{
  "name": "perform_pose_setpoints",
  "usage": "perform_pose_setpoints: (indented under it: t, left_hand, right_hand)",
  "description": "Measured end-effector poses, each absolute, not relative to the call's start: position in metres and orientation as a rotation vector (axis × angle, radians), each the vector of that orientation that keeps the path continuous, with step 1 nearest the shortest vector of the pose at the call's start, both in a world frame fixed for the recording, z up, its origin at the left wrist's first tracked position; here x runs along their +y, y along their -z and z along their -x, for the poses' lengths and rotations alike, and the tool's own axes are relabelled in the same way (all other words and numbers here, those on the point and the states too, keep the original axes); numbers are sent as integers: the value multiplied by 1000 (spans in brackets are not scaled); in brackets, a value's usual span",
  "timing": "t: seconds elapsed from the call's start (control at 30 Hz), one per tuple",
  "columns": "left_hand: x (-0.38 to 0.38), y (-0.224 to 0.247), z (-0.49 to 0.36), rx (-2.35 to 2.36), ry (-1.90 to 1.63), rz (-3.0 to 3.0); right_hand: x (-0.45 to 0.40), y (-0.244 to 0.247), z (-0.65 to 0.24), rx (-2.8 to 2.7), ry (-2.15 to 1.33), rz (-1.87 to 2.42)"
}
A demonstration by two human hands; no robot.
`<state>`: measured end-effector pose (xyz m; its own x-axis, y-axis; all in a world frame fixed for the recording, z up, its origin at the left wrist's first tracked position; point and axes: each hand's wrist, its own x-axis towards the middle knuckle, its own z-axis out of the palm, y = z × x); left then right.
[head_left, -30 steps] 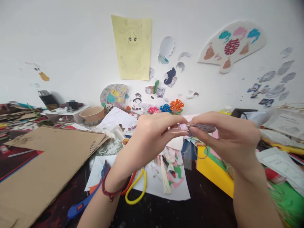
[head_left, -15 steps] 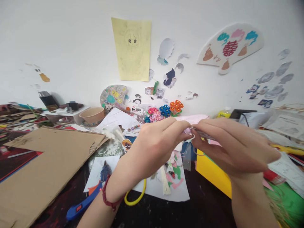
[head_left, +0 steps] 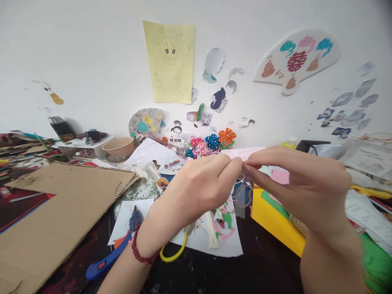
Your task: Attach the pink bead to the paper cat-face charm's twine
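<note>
My left hand point(head_left: 205, 183), with a dark red bracelet point(head_left: 141, 250) at the wrist, is raised over the desk with its fingers closed in a pinch. My right hand point(head_left: 294, 183) meets it fingertip to fingertip, thumb and forefinger pressed together. A thin pale cord point(head_left: 243, 176) loops down from between the fingertips. Whatever else is pinched there is hidden by the fingers. Below the hands lies a white sheet point(head_left: 196, 245) bearing a cream tassel point(head_left: 212, 234).
Brown cardboard point(head_left: 76, 196) covers the left side. A blue glue gun point(head_left: 107, 261) and yellow ring point(head_left: 173, 257) lie near the front. Crocheted flowers point(head_left: 211, 143) stand by the wall. A yellow box point(head_left: 275, 224) is at right, and a tan bowl point(head_left: 119, 148) at back left.
My right hand has rotated and its fingers have drawn into a tighter pinch. The lilac bit seen between the fingertips before is now hidden. My left hand has curled slightly more.
</note>
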<state>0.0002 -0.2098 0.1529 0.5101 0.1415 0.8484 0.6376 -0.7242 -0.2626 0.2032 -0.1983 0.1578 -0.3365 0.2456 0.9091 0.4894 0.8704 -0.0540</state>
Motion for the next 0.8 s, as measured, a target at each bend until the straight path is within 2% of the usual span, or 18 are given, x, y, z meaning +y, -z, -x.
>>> perform_pose_setpoints:
  t: [0.23,0.47,0.8]
  left_hand:
    - [-213,-155,-1,-642,1108,2218]
    - [-205,-149,-5,-591,1307,2070]
    - [-210,-152,-2,-544,1321,2011]
  right_hand:
    - [-200,-156,-204,-1967,356,637]
    - [-196,-156,-199,-1860,368,607]
    - [-193,-153,-193,-1760,222,494]
